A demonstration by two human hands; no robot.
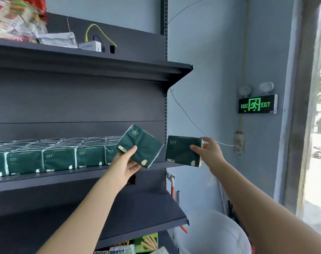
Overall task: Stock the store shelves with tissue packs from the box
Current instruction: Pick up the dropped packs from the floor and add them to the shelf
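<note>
My left hand [125,163] grips a dark green tissue pack [143,143], tilted, just in front of the right end of the middle shelf [82,176]. My right hand [210,152] pinches a second green tissue pack [181,150] by its right end, held level just past the shelf's right edge. Several matching green packs [51,154] stand in a row along that shelf from the left, ending beside the pack in my left hand. The box is out of view.
The dark shelf above [101,65] holds a small white device with a yellow cable and bagged goods. A bare lower shelf [146,215] juts out below. A white bucket [211,233] stands at the bottom right, by an exit sign [256,105] on the wall.
</note>
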